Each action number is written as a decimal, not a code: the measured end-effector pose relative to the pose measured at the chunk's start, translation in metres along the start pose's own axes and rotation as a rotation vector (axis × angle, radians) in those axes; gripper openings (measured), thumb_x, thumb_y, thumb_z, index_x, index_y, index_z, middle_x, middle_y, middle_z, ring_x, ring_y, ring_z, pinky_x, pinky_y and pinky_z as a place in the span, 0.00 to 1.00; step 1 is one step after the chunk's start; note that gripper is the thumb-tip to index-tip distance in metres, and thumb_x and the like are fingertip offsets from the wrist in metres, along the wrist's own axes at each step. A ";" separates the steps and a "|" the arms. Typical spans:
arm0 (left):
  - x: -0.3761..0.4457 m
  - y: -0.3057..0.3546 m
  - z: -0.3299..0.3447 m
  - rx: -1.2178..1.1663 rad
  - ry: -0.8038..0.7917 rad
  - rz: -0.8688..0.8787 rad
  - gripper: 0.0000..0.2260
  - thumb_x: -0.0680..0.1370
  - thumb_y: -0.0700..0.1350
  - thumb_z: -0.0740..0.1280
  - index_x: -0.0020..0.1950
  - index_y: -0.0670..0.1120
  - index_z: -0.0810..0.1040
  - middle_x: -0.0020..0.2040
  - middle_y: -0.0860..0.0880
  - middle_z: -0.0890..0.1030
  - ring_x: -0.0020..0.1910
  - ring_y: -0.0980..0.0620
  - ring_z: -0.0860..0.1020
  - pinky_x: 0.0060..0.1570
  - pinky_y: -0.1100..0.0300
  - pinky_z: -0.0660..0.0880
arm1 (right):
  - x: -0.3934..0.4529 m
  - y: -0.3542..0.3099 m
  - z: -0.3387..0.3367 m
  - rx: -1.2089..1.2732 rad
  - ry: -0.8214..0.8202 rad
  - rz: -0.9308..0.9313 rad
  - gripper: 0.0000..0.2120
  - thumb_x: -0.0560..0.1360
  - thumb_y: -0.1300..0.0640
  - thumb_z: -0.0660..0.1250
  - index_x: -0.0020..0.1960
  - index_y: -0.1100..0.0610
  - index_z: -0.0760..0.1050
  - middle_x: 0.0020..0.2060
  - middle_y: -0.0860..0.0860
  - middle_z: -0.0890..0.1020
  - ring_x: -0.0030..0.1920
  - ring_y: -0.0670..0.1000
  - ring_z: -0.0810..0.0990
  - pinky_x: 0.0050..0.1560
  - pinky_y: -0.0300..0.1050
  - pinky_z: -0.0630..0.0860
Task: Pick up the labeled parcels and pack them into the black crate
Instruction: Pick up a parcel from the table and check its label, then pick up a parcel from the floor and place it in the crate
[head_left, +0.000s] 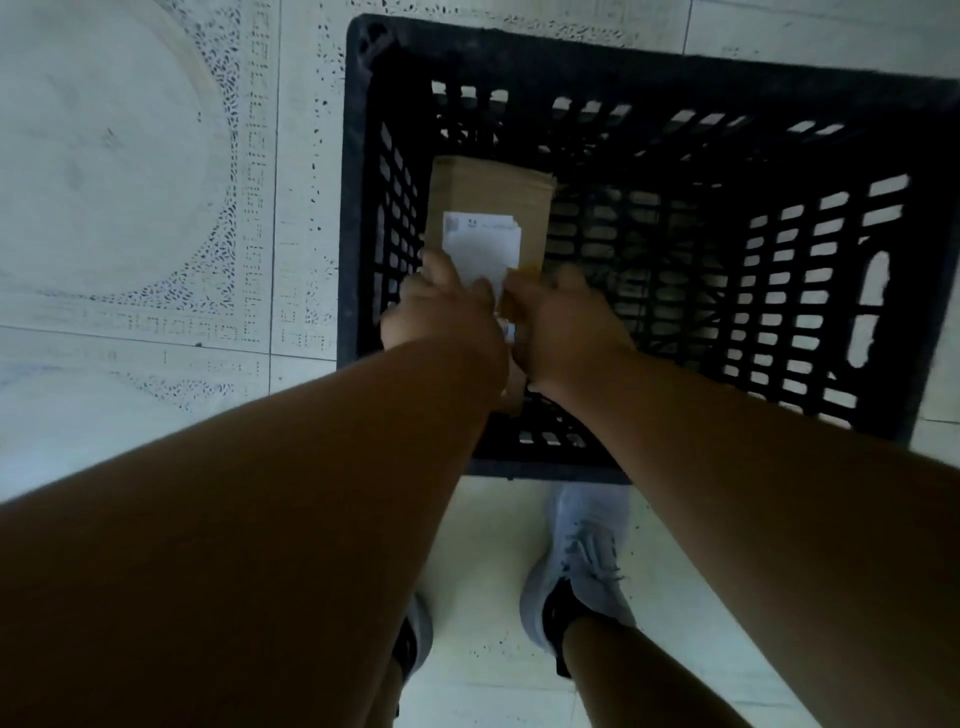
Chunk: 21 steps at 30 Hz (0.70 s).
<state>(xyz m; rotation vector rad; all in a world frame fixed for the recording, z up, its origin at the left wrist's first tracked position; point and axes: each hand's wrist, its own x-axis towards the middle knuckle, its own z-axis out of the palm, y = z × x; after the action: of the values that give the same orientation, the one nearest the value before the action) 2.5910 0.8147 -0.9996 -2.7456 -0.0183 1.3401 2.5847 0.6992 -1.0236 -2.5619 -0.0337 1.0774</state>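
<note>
A brown cardboard parcel (491, 197) with a white label (480, 247) is inside the black crate (924, 260), against its left wall. My left hand (444, 312) grips the parcel's near left edge. Beside it, my right hand (563, 322) holds the near right edge. Both hands reach down into the crate, and the parcel's near end is hidden under them. The crate's right half shows only its slotted bottom.
The crate stands on a pale tiled floor (156, 208) with a dotted pattern. My two feet in light grey shoes (582, 561) stand just in front of the crate's near wall. My forearms fill the lower part of the view.
</note>
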 end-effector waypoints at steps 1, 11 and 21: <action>-0.015 0.000 -0.014 -0.001 0.001 0.003 0.36 0.74 0.51 0.71 0.77 0.55 0.55 0.75 0.37 0.53 0.68 0.37 0.65 0.52 0.46 0.75 | -0.012 -0.007 -0.016 -0.022 0.016 0.013 0.34 0.76 0.59 0.69 0.78 0.45 0.60 0.69 0.58 0.66 0.67 0.61 0.69 0.65 0.55 0.73; -0.297 -0.028 -0.235 -0.459 0.481 0.277 0.19 0.79 0.48 0.63 0.70 0.46 0.68 0.64 0.41 0.72 0.59 0.40 0.75 0.49 0.51 0.71 | -0.268 -0.123 -0.258 0.250 0.451 -0.040 0.30 0.76 0.57 0.68 0.76 0.53 0.63 0.70 0.56 0.68 0.69 0.55 0.69 0.69 0.50 0.68; -0.552 -0.067 -0.358 -0.677 0.897 0.710 0.13 0.80 0.47 0.63 0.65 0.49 0.72 0.58 0.51 0.76 0.47 0.57 0.74 0.42 0.70 0.65 | -0.540 -0.200 -0.397 0.638 0.936 -0.072 0.27 0.75 0.47 0.71 0.71 0.42 0.66 0.67 0.43 0.71 0.60 0.38 0.75 0.55 0.34 0.73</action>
<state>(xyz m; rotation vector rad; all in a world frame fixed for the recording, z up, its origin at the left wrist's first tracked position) 2.5348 0.8286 -0.3404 -3.8732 0.7337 -0.0712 2.5012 0.6747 -0.3297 -2.1783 0.3823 -0.2056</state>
